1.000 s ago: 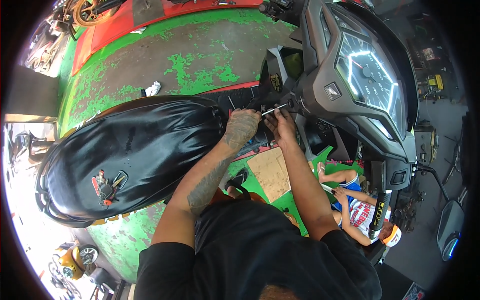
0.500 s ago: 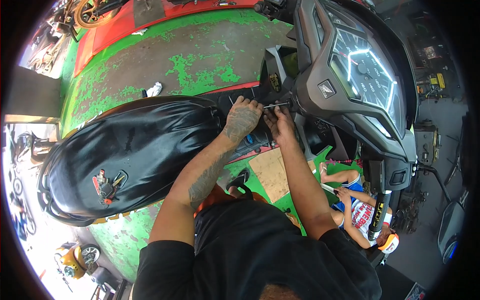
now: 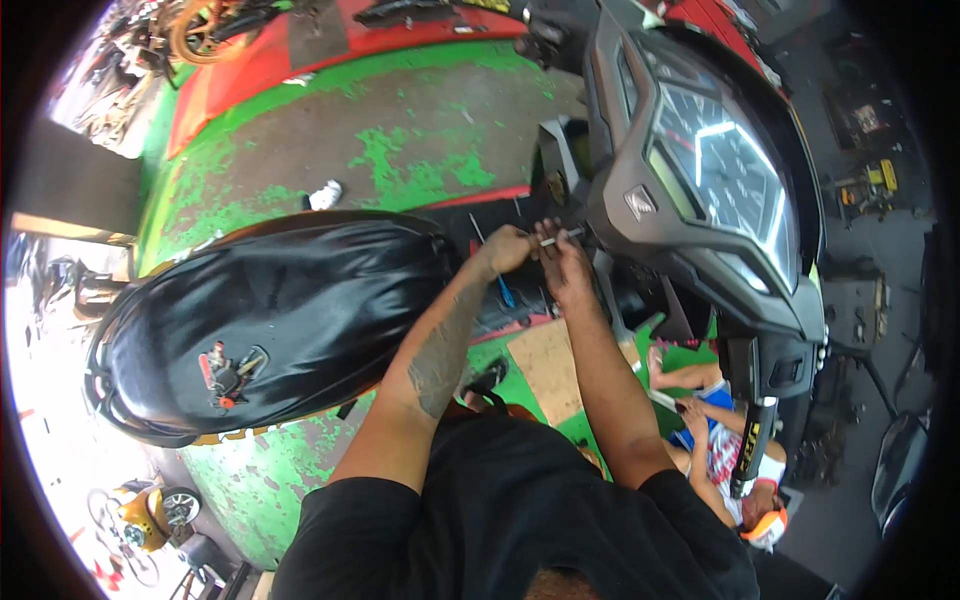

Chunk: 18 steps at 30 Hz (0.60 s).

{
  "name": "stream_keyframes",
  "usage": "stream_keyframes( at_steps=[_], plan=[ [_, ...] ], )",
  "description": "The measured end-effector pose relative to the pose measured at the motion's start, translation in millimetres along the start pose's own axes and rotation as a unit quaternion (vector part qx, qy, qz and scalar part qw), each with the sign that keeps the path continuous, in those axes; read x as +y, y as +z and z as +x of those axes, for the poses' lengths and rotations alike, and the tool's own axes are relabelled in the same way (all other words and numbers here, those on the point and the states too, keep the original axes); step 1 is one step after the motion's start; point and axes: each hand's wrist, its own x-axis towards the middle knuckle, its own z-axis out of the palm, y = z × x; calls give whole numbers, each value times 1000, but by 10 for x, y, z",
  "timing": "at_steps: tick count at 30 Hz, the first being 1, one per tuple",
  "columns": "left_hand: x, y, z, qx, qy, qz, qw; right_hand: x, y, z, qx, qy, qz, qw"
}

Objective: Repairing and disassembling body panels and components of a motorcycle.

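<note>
My left hand (image 3: 508, 250) is closed round the near end of a slim metal tool (image 3: 553, 240), whose exact kind is hidden by the fingers. My right hand (image 3: 567, 272) is palm up, its fingers against the tool's shaft. The shaft points right, to the inner front panel of a scooter (image 3: 610, 195), below the handlebar cover. On the footboard left of my left hand lies a thin metal rod (image 3: 476, 228). A blue-handled tool (image 3: 506, 292) rests nearer to me.
The black scooter seat (image 3: 300, 300) carries a small red and black part (image 3: 230, 375). The lit dashboard (image 3: 720, 170) and handlebar grip (image 3: 755, 440) rise at right. Cardboard (image 3: 545, 370) lies on the green floor. Another person (image 3: 735, 450) sits low at right, near my right arm.
The view has shifted, so the scooter appears a little lower. My left hand has turned and drawn in closer to my right hand along the tool. Both hands remain at the front panel.
</note>
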Motion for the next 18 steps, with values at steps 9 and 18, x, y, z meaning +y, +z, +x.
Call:
stream_keyframes(
  at_steps=[9,18],
  plan=[
    [-153,361,-620,279,240,171,914,63,-350,151,42,-20,66,997],
    [-88,239,-628,278,224,181,916,77,-188,183,6,-18,76,997]
  ],
)
